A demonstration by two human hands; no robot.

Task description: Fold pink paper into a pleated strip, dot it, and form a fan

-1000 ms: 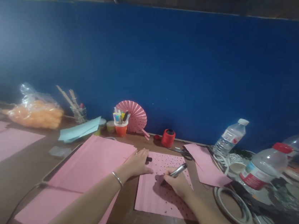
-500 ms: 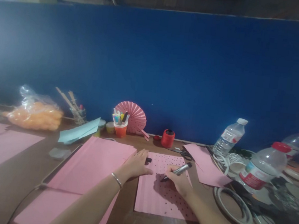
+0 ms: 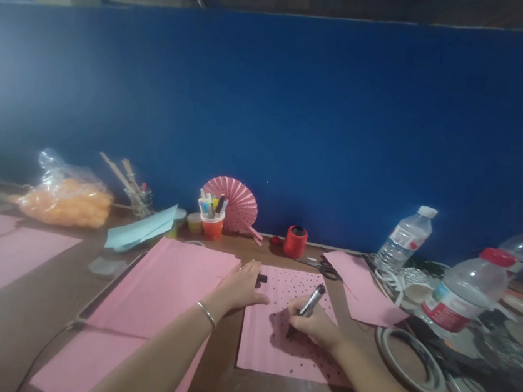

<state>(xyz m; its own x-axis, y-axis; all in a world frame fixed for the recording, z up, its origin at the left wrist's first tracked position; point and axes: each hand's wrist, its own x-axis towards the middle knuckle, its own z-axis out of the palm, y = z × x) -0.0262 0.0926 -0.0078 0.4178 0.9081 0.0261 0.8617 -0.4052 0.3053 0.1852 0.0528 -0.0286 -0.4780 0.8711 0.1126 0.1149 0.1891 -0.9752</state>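
My right hand [image 3: 311,321] is closed around a silver-and-black marker [image 3: 312,300], its tip down at a pink sheet of paper [image 3: 263,347]. Black dots cover the upper and right parts of this sheet; faint creases run along its left side. My left hand [image 3: 244,283], with a bracelet at the wrist, lies flat across the sheet's upper left edge, thumb spread. A black marker cap [image 3: 262,278] pokes out beside its fingers; whether they grip it is hidden. Left of the dotted sheet lies a stack of pink paper [image 3: 151,290], partly under my left forearm.
Behind stand a cup of pens [image 3: 212,225], a pleated pink fan [image 3: 237,202] and a red container [image 3: 294,242]. Scissors [image 3: 326,269], a pink offcut [image 3: 364,292], tape rolls [image 3: 412,364] and bottles [image 3: 467,295] are at right. An orange-filled bag [image 3: 67,199] sits at left.
My right hand has moved the marker tip a little down and right across the dotted sheet, and the marker stands more upright. My left hand stays in place.
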